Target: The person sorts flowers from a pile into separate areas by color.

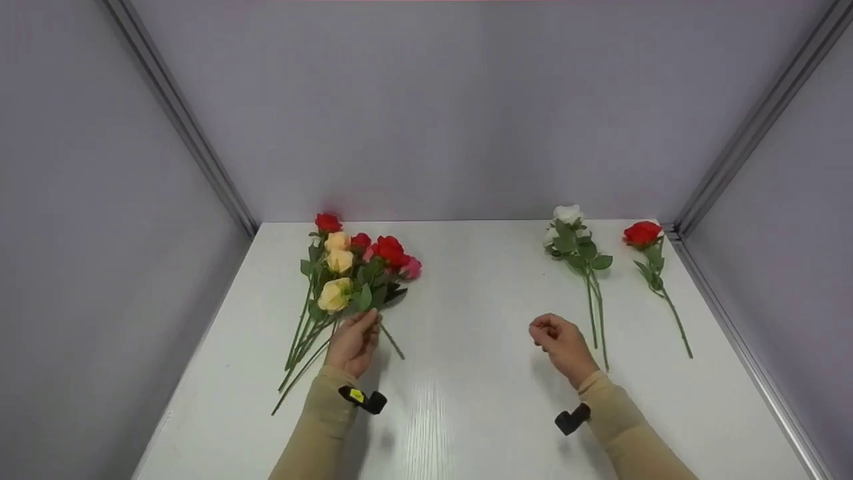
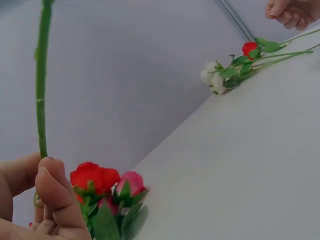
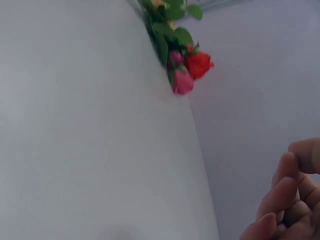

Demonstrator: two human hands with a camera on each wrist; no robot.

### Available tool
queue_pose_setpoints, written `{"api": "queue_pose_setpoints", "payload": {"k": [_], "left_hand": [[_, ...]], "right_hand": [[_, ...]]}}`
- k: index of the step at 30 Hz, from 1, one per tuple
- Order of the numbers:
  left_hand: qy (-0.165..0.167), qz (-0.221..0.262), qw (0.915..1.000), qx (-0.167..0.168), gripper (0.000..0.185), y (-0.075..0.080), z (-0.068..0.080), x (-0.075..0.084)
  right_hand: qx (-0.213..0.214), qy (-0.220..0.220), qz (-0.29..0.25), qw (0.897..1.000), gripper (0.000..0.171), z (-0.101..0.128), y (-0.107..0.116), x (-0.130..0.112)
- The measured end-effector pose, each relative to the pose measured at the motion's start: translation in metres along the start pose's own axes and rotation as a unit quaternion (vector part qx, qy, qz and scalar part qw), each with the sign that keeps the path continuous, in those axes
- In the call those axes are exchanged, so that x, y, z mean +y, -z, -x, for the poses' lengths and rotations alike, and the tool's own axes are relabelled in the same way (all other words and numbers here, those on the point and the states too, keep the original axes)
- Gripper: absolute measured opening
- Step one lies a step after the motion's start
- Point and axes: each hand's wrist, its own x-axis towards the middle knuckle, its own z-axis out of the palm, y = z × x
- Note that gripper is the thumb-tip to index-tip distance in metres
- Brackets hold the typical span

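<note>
My left hand (image 1: 353, 343) pinches a green rose stem (image 2: 42, 95) between thumb and fingers; the held stem's flower lies outside the left wrist view. In the head view, a pale yellow rose (image 1: 335, 295) sits just beyond this hand, beside peach roses (image 1: 340, 261). Red roses (image 1: 390, 251) and a pink rose (image 1: 411, 268) lie to the right of those. My right hand (image 1: 563, 347) hovers over the table with loosely curled fingers and nothing in them. White roses (image 1: 568, 214) lie beyond it, their stems running toward me just to its right.
A single red rose (image 1: 642, 234) with a long stem lies near the right edge of the white table (image 1: 466, 300). Grey panels (image 1: 426, 113) enclose the table at the back and both sides. Several stems (image 1: 293, 387) fan out left of my left hand.
</note>
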Motion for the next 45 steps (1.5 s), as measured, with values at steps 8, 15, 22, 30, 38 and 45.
{"api": "queue_pose_setpoints", "payload": {"k": [8,15,22,30,38,45], "left_hand": [[0.034,0.045,0.9978,-0.033,0.017,-0.046,-0.005,-0.040],[0.036,-0.008,0.9987,-0.037,0.021,-0.072,-0.003,-0.064],[0.004,-0.108,0.9940,-0.019,0.027,-0.075,-0.003,-0.077],[-0.039,-0.232,0.9713,-0.038,0.041,-0.072,0.001,-0.081],[-0.088,-0.349,0.9309,-0.063,0.040,-0.040,0.007,-0.063],[-0.244,-0.557,0.7940,0.012,0.016,0.003,0.004,-0.019]], "right_hand": [[-0.112,0.108,0.058,0.986,0.025,0.008,-0.063,-0.039],[-0.066,0.185,0.202,0.959,0.008,0.012,-0.075,-0.040],[-0.011,0.232,0.331,0.915,0.007,0.012,-0.077,-0.033],[-0.088,0.189,0.360,0.909,0.005,0.011,-0.084,-0.027],[-0.014,0.212,0.318,0.924,0.006,0.004,-0.078,-0.011],[0.046,0.160,0.281,0.945,0.010,-0.008,-0.053,0.005]]}}
